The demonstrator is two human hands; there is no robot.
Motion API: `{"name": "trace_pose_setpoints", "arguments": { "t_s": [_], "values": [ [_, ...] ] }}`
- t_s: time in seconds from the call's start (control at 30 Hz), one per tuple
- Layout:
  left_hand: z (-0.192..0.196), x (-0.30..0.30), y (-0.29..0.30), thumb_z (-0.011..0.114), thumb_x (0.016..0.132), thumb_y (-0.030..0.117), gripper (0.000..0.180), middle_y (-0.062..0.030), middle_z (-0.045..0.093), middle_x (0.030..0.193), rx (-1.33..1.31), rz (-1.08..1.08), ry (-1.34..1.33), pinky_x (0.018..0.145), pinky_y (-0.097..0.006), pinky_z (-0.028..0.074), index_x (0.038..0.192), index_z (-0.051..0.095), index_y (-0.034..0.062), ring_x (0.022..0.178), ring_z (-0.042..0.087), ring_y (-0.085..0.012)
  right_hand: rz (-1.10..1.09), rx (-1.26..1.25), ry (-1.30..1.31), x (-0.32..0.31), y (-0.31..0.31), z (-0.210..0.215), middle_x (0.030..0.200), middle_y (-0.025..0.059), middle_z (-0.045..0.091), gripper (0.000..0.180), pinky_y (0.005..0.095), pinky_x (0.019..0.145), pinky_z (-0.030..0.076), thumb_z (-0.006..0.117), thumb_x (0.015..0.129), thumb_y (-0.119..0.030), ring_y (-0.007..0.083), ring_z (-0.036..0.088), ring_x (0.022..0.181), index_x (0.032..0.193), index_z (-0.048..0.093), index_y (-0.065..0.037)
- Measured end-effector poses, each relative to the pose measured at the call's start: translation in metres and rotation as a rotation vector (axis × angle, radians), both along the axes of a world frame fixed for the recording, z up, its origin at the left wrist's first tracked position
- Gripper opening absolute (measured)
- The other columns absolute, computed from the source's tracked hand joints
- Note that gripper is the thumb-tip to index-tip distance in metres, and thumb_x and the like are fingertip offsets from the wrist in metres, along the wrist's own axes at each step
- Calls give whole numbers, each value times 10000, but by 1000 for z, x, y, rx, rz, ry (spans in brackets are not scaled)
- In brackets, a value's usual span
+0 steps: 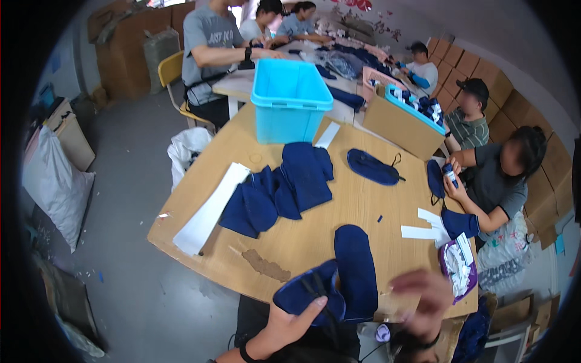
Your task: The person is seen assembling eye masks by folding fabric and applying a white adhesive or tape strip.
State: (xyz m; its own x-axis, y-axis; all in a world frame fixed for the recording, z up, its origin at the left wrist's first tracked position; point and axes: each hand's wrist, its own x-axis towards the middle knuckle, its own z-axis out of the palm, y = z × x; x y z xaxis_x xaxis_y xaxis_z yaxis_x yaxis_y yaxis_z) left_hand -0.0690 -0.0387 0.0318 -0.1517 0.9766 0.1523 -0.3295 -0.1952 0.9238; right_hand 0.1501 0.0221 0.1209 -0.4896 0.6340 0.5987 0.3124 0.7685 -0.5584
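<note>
My left hand (289,327) is at the near table edge, closed on a navy cloth piece (305,287) with black straps across it. The thumb presses the straps against the cloth. Right beside it, a long rounded navy cloth piece (357,266) lies flat. My right hand (425,296) is raised over the near right edge, blurred, with thumb and fingers apart and nothing visible between them. Farther in lies an overlapping pile of navy cloth pieces (260,199). An oval navy pouch (372,167) with a black cord loop lies beyond.
White strips (212,209) lie left of the pile. A blue plastic bin (290,115) and a cardboard box (393,121) stand at the far side. A purple basket (448,275) with white labels sits at right. Opposite, a co-worker (508,175) holds a small roll. More people work behind.
</note>
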Motion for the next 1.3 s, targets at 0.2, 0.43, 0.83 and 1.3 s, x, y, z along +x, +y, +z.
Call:
{"name": "trace_pose_setpoints", "arguments": {
  "t_s": [0.2,0.43,0.83,1.3],
  "values": [
    [-12,25,-31,676,880,21,223,-71,687,1002,103,-17,47,833,-276,502,1093,634,-34,916,632,-115,121,-146,-99,-31,-71,-13,1079,156,687,386,422,888,507,826,650,-79,341,639,1056,1016,719,-17],
    [-22,36,-57,687,905,66,193,-49,691,987,-58,-175,-110,790,-245,507,1066,642,-29,887,626,-83,147,-128,-55,-8,-99,-24,1042,141,695,350,412,874,515,814,660,-48,323,652,1016,992,711,-12],
    [-32,42,-62,682,834,135,472,-189,646,1105,354,-19,739,766,-399,550,1274,562,13,927,659,-366,-177,39,27,-20,-95,-62,919,40,668,309,340,713,476,871,586,-76,249,592,813,866,743,-81],
    [-9,38,-63,556,941,307,663,-266,353,1511,-6,-563,-96,1129,-403,307,1449,360,-72,1385,404,-377,41,-580,372,-11,-110,-75,845,161,642,262,228,688,521,608,834,53,142,650,807,1081,523,37]
  ]
}}
